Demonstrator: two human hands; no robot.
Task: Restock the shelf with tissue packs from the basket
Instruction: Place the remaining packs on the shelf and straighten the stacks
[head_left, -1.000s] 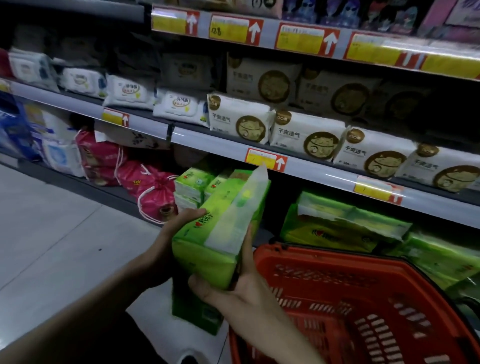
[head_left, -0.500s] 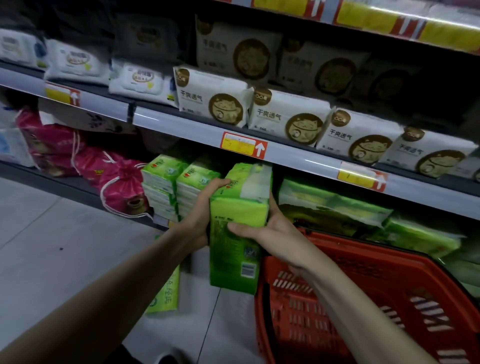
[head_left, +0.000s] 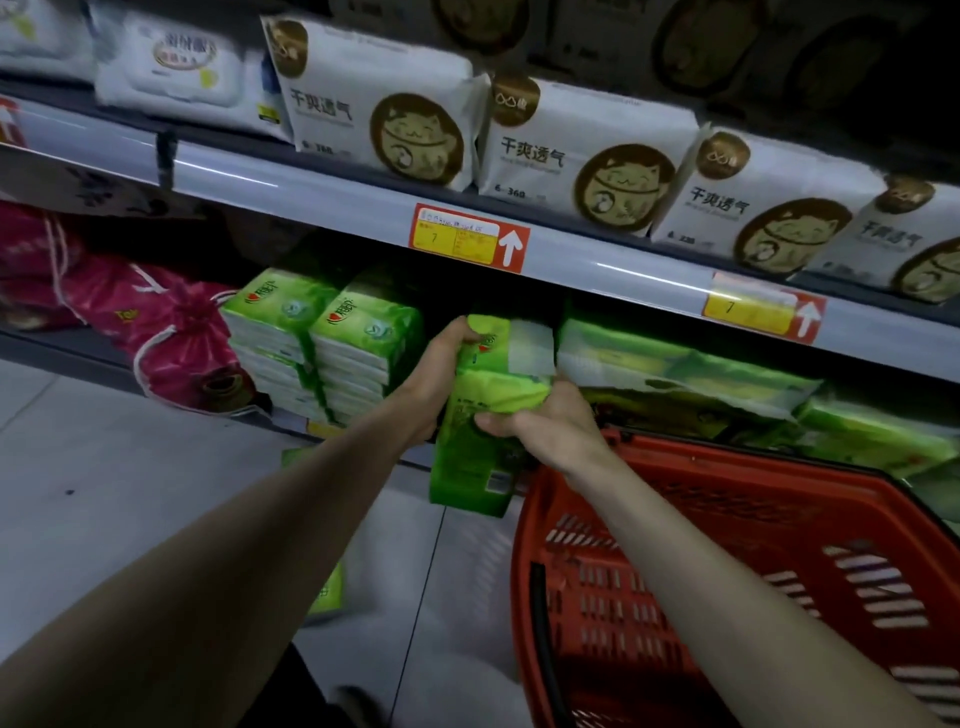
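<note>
Both hands hold a green tissue pack upright at the mouth of the bottom shelf. My left hand grips its left side near the top. My right hand curls round its right side lower down. The pack's top reaches into the gap between two stacked green packs on the left and flat green packs on the right. The red basket stands on the floor under my right forearm; what shows of its inside holds no packs.
The shelf above carries white packs with cat logos and red-yellow price tags. Pink drawstring bags lie left on the bottom shelf. Another green pack lies on the grey floor near my left arm.
Both hands have carried the green pack forward from above the basket to the bottom shelf opening, turning it upright. The view has moved closer to the shelf.
</note>
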